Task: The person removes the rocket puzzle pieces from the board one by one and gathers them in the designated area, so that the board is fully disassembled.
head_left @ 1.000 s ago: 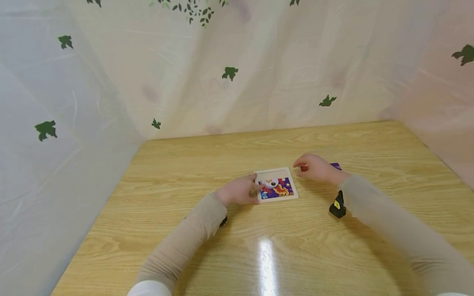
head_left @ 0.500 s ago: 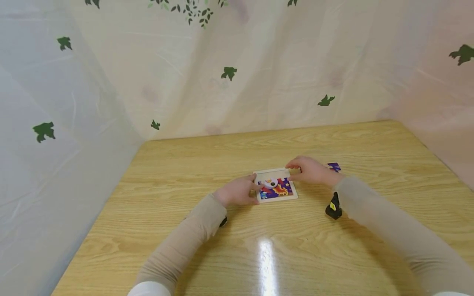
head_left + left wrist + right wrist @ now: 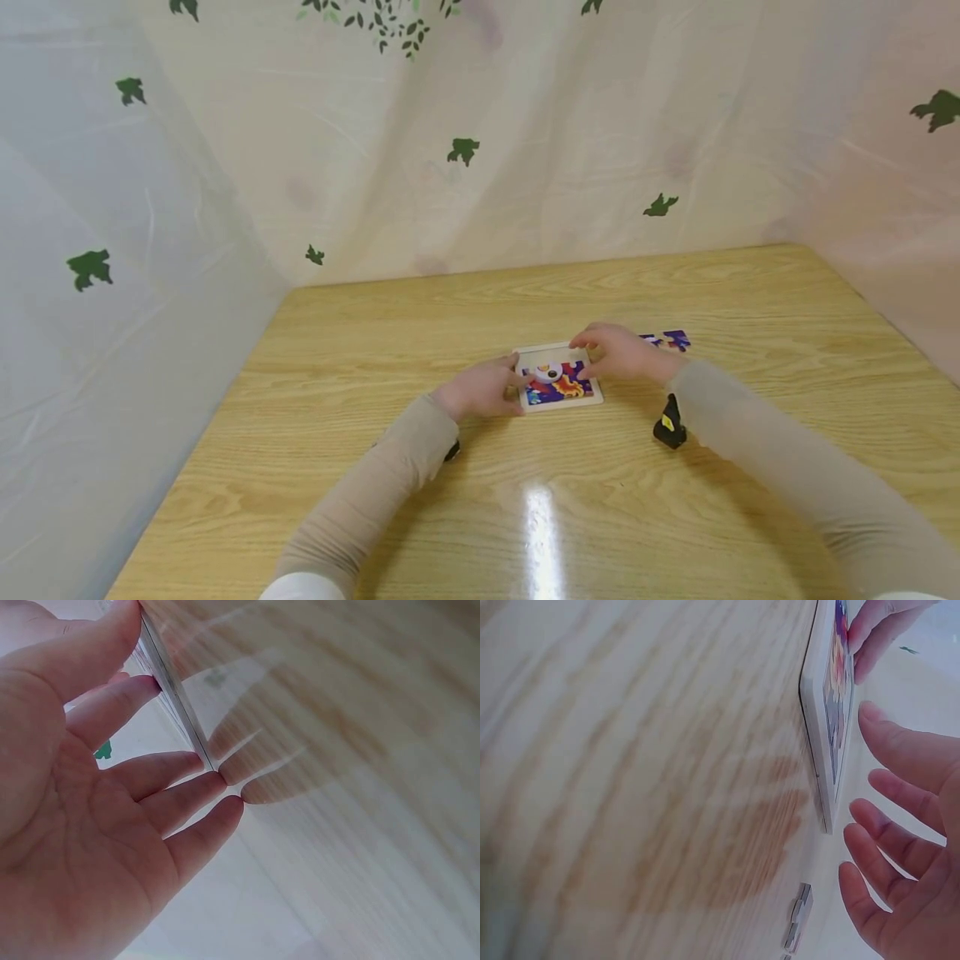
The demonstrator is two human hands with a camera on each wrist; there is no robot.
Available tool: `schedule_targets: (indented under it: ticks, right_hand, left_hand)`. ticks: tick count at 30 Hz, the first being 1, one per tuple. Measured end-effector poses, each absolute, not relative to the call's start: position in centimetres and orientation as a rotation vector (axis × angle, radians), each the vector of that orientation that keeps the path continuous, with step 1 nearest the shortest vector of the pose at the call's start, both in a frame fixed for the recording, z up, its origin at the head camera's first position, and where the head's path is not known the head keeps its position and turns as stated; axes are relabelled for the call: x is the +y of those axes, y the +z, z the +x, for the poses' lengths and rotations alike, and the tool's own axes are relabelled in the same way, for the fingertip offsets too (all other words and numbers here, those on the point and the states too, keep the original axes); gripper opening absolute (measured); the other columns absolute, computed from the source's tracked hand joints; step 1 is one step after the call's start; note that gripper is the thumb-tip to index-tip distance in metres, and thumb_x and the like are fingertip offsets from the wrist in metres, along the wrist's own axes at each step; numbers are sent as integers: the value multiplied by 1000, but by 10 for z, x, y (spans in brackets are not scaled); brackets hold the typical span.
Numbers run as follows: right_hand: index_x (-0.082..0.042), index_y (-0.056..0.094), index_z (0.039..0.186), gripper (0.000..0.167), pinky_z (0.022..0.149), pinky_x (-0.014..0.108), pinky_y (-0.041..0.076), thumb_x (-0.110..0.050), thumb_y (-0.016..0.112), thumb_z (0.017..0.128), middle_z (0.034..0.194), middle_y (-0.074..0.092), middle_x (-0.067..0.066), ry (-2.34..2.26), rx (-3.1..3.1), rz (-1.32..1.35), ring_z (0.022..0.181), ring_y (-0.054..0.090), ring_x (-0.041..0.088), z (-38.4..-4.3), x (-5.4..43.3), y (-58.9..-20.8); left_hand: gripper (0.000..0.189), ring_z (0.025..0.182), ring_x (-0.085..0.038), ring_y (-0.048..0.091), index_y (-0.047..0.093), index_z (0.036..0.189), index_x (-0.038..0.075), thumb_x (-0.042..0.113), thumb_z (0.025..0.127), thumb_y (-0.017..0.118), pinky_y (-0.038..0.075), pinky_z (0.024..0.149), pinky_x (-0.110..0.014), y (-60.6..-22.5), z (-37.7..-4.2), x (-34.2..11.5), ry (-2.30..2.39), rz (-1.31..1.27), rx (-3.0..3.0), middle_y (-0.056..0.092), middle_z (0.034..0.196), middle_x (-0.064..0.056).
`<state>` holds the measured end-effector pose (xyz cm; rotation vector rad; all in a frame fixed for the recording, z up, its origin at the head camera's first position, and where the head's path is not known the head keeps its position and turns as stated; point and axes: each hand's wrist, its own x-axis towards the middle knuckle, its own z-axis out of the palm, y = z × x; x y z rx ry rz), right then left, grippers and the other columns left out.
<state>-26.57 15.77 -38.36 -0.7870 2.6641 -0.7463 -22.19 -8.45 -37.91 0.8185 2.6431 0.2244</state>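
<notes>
A jigsaw puzzle in a pale wooden tray (image 3: 558,406) lies on the table; its near part shows a purple, red and orange picture, while a plain strip shows along the far side. My left hand (image 3: 483,388) rests on the tray's left side, fingers nearly straight, one fingertip reaching over the picture. My right hand (image 3: 618,352) is at the tray's right side, thumb and fingers apart. In the right wrist view nothing shows between its spread fingers. Loose purple puzzle pieces (image 3: 677,340) lie behind the right hand, partly hidden by it.
The wood-grain table (image 3: 360,350) reaches back to a pale hanging sheet (image 3: 540,217) with green bird and leaf shapes. A black device (image 3: 670,425) hangs under the right wrist. Bright light reflects off the table near the front.
My right hand has moved left and slightly nearer, from beside the loose pieces to the tray's right edge. More of those pieces now shows. The left hand and tray have stayed in place.
</notes>
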Motion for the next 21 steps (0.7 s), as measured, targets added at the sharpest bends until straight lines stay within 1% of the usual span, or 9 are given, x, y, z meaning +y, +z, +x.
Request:
schedule_targets:
  ticks: [5, 8, 14, 21]
  right_hand:
    - [-1, 60, 122, 44, 92, 49, 47, -20, 72, 84, 117, 59, 16, -708, 2660, -845, 104, 56, 31, -264, 155, -382]
    - [-2, 61, 120, 42, 91, 47, 47, -20, 73, 83, 115, 60, 14, -693, 2659, -863, 101, 56, 27, -265, 155, -382]
    - [-2, 62, 120, 41, 88, 45, 48, -21, 72, 85, 113, 61, 13, -655, 2664, -915, 98, 56, 25, -268, 152, -384]
    - [-1, 63, 119, 41, 91, 46, 47, -21, 71, 85, 113, 61, 13, -616, 2664, -917, 100, 56, 26, -270, 150, -384]
  left_hand:
    - [54, 140, -33, 30, 48, 139, 16, 31, 89, 65, 28, 115, -38, -378, -223, -84, 221, 822, 2640, 21, 154, -22]
    - [54, 140, -33, 30, 48, 139, 16, 31, 89, 66, 28, 115, -38, -378, -223, -83, 216, 823, 2645, 22, 154, -22]
    - [54, 140, -33, 30, 49, 138, 16, 31, 89, 66, 28, 115, -38, -378, -225, -82, 211, 823, 2646, 22, 153, -22]
    - [55, 141, -33, 28, 48, 139, 17, 32, 89, 65, 27, 115, -37, -379, -225, -81, 203, 810, 2644, 21, 154, -21]
